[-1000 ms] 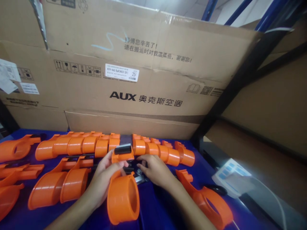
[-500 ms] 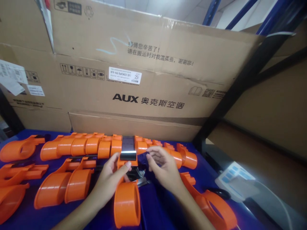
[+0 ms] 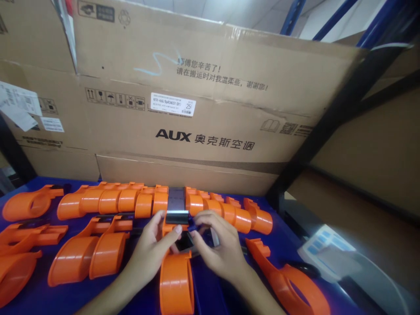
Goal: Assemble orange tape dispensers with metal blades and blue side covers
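An orange tape dispenser [image 3: 177,284] stands upright in front of me, its round hub toward me. At its head is a black piece with a pale toothed edge [image 3: 177,217]. My left hand [image 3: 152,247] is closed around the dispenser's neck from the left, thumb across the orange body. My right hand [image 3: 221,245] pinches a small dark blue part [image 3: 192,224] against the right side of the head; the fingers partly cover it. Below the right hand lie dark and greyish items that I cannot make out.
A row of orange dispenser bodies [image 3: 108,201] runs along the back of the blue table. More orange bodies [image 3: 74,258] lie at left, and one [image 3: 295,284] at right. Behind stands a large cardboard panel [image 3: 210,105]. A white-and-blue box [image 3: 328,249] sits at right.
My right hand has moved slightly left and down, bringing the dark blue part against the dispenser's head. My left hand keeps its hold. The view has shifted slightly.
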A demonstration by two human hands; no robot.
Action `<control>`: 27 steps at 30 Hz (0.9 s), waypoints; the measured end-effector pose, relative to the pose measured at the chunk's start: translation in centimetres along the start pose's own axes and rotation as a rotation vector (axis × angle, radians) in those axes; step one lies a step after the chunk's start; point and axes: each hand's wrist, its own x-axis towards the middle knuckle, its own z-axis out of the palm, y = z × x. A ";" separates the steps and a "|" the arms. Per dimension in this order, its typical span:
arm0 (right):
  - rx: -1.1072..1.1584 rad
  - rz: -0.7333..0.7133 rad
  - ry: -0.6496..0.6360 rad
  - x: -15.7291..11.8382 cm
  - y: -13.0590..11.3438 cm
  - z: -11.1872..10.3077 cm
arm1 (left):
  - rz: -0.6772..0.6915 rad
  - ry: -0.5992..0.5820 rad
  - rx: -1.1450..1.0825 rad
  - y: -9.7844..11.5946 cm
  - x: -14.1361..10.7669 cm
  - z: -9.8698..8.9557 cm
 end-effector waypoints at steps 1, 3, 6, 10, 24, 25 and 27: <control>-0.054 -0.021 -0.016 0.0 0.0 -0.1 | 0.000 0.000 -0.006 0.0 0.0 0.1; -0.131 -0.039 -0.057 -0.1 0.1 -0.2 | 0.010 -0.021 0.000 0.1 0.0 0.1; -0.152 -0.041 -0.122 -0.2 0.3 -0.4 | 0.027 -0.064 0.039 0.1 0.1 -0.1; -0.112 -0.070 -0.163 -0.1 0.4 -0.5 | 0.032 -0.077 0.068 0.1 0.0 -0.2; -0.149 -0.112 -0.240 0.2 0.4 -0.5 | 0.038 -0.071 0.099 -0.2 -0.4 -0.3; -0.156 -0.118 -0.245 0.2 0.4 -0.5 | 0.039 -0.072 0.103 -0.3 -0.5 -0.2; -0.166 -0.126 -0.244 0.1 0.5 -0.4 | 0.043 -0.075 0.106 -0.2 -0.6 -0.1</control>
